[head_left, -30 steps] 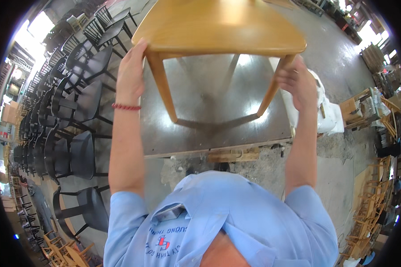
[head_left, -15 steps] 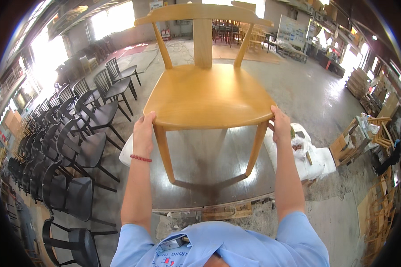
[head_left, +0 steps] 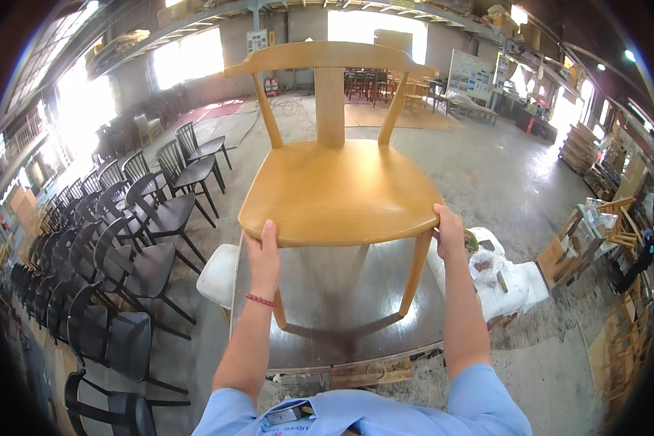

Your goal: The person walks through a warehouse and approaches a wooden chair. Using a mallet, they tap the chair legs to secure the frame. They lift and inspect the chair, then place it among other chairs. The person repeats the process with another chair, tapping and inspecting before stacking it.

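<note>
A light wooden chair (head_left: 338, 189) with a curved top rail and a central back slat stands upright on a dark metal-topped table (head_left: 327, 320) in front of me. My left hand (head_left: 263, 251) grips the front left edge of the seat; a red bracelet is on that wrist. At the front right corner of the seat, my right hand (head_left: 449, 231) holds the edge just above the front leg. Both front legs touch the table top.
A long row of dark chairs (head_left: 134, 254) curves along my left. A white block (head_left: 216, 275) sits at the table's left edge and a white block with small items (head_left: 498, 280) at its right. Wooden crates and stacked parts (head_left: 588, 232) stand far right on concrete floor.
The chair came down from overhead, where I saw its underside, to stand on the table with its seat top and backrest facing me. My hands stayed on the seat's front edge.
</note>
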A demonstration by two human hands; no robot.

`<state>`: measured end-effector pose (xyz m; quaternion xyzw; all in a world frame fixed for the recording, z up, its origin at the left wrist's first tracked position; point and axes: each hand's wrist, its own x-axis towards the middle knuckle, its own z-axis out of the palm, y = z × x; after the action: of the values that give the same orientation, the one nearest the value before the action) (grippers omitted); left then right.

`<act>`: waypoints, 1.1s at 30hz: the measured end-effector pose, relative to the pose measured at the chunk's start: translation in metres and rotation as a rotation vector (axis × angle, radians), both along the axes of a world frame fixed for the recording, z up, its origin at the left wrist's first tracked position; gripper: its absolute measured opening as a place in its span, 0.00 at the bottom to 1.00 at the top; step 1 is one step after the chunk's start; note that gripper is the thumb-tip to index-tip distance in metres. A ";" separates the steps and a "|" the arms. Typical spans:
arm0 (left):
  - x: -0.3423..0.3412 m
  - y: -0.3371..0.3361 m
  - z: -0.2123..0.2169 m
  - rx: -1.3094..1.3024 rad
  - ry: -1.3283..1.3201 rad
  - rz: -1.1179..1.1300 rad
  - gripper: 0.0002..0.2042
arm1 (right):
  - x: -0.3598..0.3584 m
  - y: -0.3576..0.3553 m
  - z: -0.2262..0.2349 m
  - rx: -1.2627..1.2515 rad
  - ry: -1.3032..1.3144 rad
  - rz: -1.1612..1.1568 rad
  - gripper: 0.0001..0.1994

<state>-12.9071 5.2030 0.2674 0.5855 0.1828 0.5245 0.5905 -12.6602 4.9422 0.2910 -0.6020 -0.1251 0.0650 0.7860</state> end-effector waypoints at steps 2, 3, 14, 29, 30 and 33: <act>0.010 0.004 -0.008 -0.008 0.011 0.098 0.23 | -0.007 0.003 -0.002 0.054 -0.047 0.004 0.13; 0.017 0.007 -0.014 0.027 0.030 0.140 0.24 | -0.009 0.001 -0.003 0.048 -0.071 -0.032 0.13; -0.019 0.090 0.005 0.009 0.434 0.018 0.36 | -0.109 -0.020 -0.008 -0.384 -0.671 0.172 0.17; 0.046 -0.051 0.002 -0.314 -0.039 -0.188 0.25 | 0.104 0.036 0.249 -1.053 -1.382 -0.637 0.20; 0.037 -0.031 0.001 -0.285 -0.035 -0.206 0.24 | 0.094 0.036 0.241 -1.079 -1.458 -0.690 0.18; -0.012 0.055 0.003 -0.314 0.021 -0.283 0.20 | 0.027 0.040 0.247 -1.062 -1.514 -0.570 0.13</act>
<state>-12.9194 5.2580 0.2700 0.5116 0.1843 0.3953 0.7403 -12.6333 4.9824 0.5376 -0.7689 -0.4018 -0.4852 0.1090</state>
